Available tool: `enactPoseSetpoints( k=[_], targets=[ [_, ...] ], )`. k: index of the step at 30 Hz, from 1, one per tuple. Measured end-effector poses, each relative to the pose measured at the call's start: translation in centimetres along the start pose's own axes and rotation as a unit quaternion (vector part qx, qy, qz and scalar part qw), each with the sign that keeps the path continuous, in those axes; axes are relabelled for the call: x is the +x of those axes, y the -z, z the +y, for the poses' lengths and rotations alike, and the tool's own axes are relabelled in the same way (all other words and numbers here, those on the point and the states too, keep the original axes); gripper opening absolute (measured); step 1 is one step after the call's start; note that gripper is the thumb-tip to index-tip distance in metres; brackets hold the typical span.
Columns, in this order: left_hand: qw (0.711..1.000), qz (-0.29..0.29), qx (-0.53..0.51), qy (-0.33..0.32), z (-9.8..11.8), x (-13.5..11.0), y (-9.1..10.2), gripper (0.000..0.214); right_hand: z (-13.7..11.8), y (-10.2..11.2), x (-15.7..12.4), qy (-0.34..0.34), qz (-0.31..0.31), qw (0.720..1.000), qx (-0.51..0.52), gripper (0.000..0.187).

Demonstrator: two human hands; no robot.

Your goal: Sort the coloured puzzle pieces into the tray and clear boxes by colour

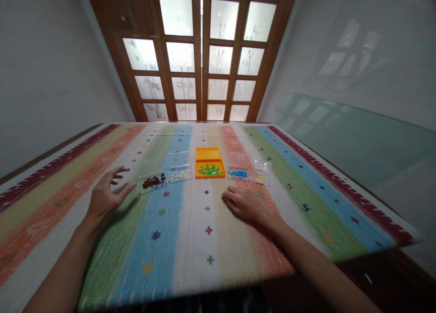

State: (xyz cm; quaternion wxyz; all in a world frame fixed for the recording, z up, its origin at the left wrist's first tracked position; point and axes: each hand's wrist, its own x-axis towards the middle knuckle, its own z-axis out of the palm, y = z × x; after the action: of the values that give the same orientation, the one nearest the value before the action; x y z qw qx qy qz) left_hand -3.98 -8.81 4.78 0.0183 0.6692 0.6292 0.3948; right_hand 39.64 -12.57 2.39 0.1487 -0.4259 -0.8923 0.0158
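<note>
My left hand is held just above the cloth with thumb and fingers apart, holding nothing. Nearest to it is a clear lidded box of small dark brown pieces. My right hand rests on the cloth with its fingers curled; whether anything is under them is hidden. Beyond it lie a clear box of blue pieces and one with a few yellow pieces. In the middle an orange case stands open with small green pieces inside. Left of it is a clear box of pale cream pieces.
A striped, patterned cloth covers the table, its front edge close to me. A wooden door with frosted panes stands beyond the far edge. A glass panel leans along the right wall.
</note>
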Motion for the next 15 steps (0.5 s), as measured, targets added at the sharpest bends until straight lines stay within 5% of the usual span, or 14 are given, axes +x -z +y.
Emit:
enactPoseSetpoints(
  k=[7, 15],
  targets=[
    [0.99, -0.105, -0.09, 0.041, -0.8, -0.2, -2.3, 0.12, 0.3, -0.4, 0.0, 0.005, 0.0, 1.0, 0.002, 0.023],
    [0.971, -0.134, -0.189, 0.049, -1.2, 0.6, -3.7, 0.126, 0.3, -0.3, 0.0, 0.005, -0.008, 1.0, 0.001, 0.021]
  ],
)
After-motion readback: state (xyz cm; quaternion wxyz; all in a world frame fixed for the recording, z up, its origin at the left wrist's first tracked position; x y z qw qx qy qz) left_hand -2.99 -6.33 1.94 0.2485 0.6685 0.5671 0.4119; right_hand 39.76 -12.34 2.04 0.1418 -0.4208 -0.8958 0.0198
